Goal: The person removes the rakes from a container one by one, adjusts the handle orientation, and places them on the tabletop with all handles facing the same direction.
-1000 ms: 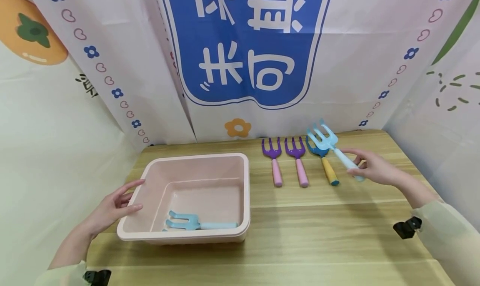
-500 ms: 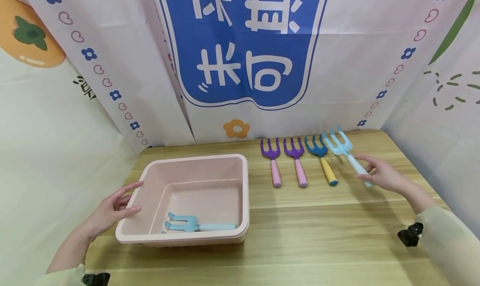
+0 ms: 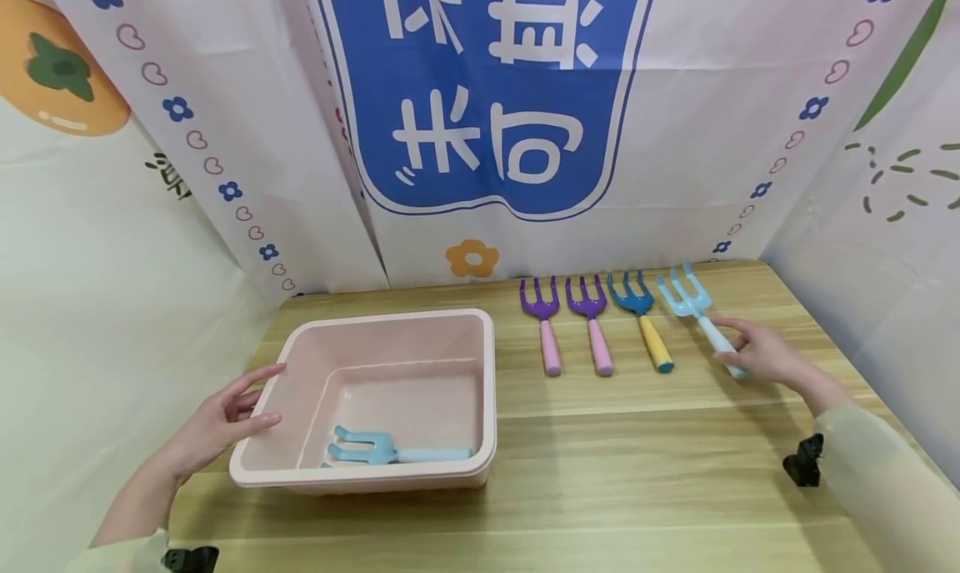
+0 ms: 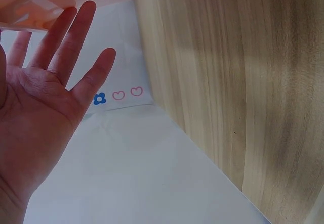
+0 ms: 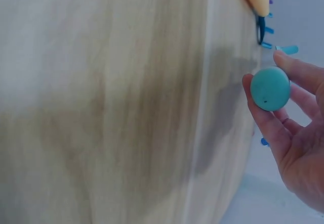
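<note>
Near the table's right side, my right hand [image 3: 761, 354] pinches the pale handle of a light blue garden hand fork [image 3: 688, 304] between thumb and fingers. Its tines point to the back wall. The right wrist view shows the round handle end [image 5: 271, 88] between thumb and fingertips. At the left, my left hand [image 3: 225, 419] rests on the rim of a pink plastic basin [image 3: 487, 389], its fingers spread and nearly straight. In the left wrist view these fingers [image 4: 83, 32] touch the basin's outer wall. Another light blue hand fork [image 3: 375, 449] lies in the basin.
Left of the held fork, a hand fork with dark blue tines and yellow handle [image 3: 655, 344] lies in a row with two purple hand forks with pink handles, one nearer it [image 3: 600, 348] and one farther left [image 3: 550, 348]. Printed cloth [image 3: 675, 181] hangs behind the wooden table [image 3: 637, 473].
My right hand has moved right and lowered the light blue hand fork from over the yellow-handled one to the end of the row. My left hand stays on the basin rim.
</note>
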Available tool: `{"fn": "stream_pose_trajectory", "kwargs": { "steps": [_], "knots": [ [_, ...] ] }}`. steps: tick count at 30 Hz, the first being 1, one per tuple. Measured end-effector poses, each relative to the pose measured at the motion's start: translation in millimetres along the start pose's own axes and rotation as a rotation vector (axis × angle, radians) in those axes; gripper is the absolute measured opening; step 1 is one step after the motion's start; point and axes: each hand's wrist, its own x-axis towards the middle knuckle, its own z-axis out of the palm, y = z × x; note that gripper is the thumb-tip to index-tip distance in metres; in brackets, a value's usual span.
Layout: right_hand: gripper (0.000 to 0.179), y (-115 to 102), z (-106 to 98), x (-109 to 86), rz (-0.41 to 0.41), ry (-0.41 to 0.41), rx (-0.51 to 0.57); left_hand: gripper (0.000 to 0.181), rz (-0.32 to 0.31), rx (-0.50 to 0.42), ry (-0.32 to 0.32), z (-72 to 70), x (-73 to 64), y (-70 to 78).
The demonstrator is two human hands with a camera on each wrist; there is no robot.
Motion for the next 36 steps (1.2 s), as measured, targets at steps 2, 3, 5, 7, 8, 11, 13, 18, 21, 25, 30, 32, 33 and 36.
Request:
{"fn": "stream_pose_trajectory", "kwargs": {
  "steps": [2,3,5,7,8,11,13,18,21,25,30,32,33,36],
  "knots": [
    [0.067,2.0,0.6,3.6,0.009,0.0,-0.011,0.067,-0.004,0.012,0.003,0.5,0.4,-0.5],
    [0.066,2.9,0.7,5.2,0.013,0.0,-0.012,0.067,-0.005,0.016,0.005,0.6,0.6,-0.6],
    [0.066,5.6,0.6,9.3,0.024,0.001,-0.015,0.067,-0.007,0.021,0.009,0.9,1.0,-0.9],
    [0.065,7.2,-0.1,13.7,0.041,-0.001,-0.009,0.067,-0.004,0.017,0.008,0.7,0.7,-1.5],
    [0.065,8.2,-0.4,16.1,0.048,-0.005,-0.002,0.067,-0.002,0.009,0.006,0.5,0.5,-1.9],
    [0.065,9.2,-2.3,23.1,0.081,-0.023,0.014,0.067,0.007,-0.014,-0.003,0.0,-0.1,-3.0],
    [0.065,8.1,-3.8,26.2,0.101,-0.042,0.026,0.067,0.014,-0.036,-0.012,-0.1,-0.4,-3.2],
    [0.067,4.7,-4.6,30.6,0.139,-0.067,0.021,0.066,0.01,-0.044,-0.016,-0.4,-1.2,-2.1],
    [0.067,4.3,-1.5,33.8,0.139,-0.048,0.009,0.066,-0.003,-0.032,-0.006,-1.1,-1.1,-1.8],
    [0.065,6.0,4.5,37.2,0.144,-0.002,-0.009,0.065,-0.018,-0.026,-0.004,-1.8,0.2,-1.4],
    [0.061,6.9,10.5,37.6,0.131,0.041,-0.025,0.066,-0.01,-0.009,-0.002,-1.0,0.6,-0.3],
    [0.06,7.1,12.1,37.5,0.121,0.049,-0.024,0.066,-0.007,0.009,0.001,-0.5,0.6,0.5],
    [0.06,7.4,12.8,37.6,0.116,0.051,-0.024,0.067,-0.005,0.014,-0.001,-0.4,0.7,0.9],
    [0.059,9.9,13.8,37.3,0.106,0.061,-0.033,0.066,-0.021,0.019,0.008,0.4,1.5,1.2]
  ]
}}
